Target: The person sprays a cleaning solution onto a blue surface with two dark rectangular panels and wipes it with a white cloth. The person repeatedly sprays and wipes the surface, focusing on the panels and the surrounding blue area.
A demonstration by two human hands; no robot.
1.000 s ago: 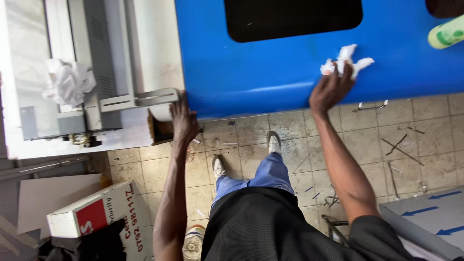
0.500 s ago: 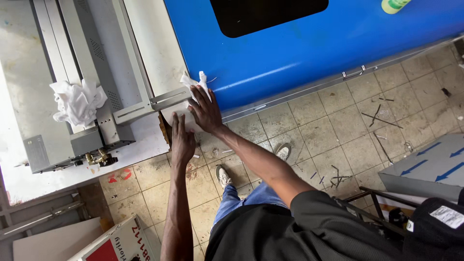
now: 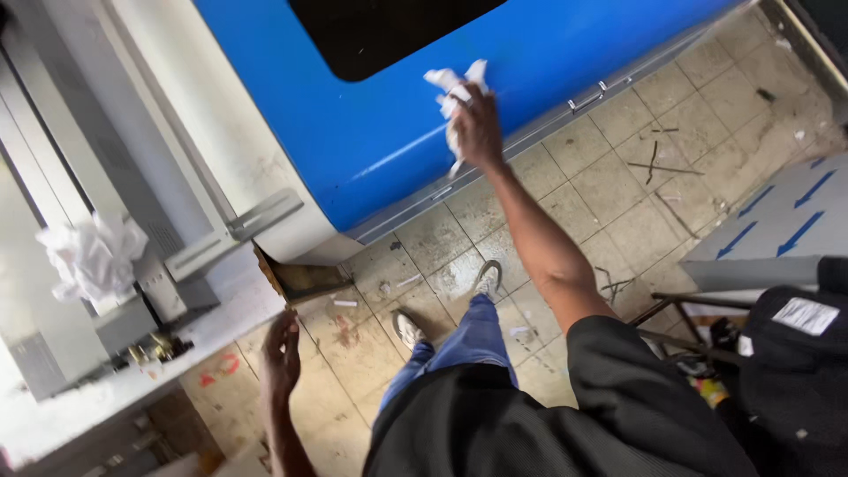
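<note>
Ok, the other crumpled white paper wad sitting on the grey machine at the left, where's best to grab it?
Pinch the crumpled paper wad across its raised top folds, coming from above. It sits loose on the grey machine, and its upper side looks open, with a rail close on its right. The left hand is nearest and looks empty.

The blue panel (image 3: 380, 132) looks like smooth, glossy painted metal; the rag (image 3: 455, 93) is crumpled white paper or cloth; the floor tiles (image 3: 618, 194) are matt, stained, gritty.
</note>
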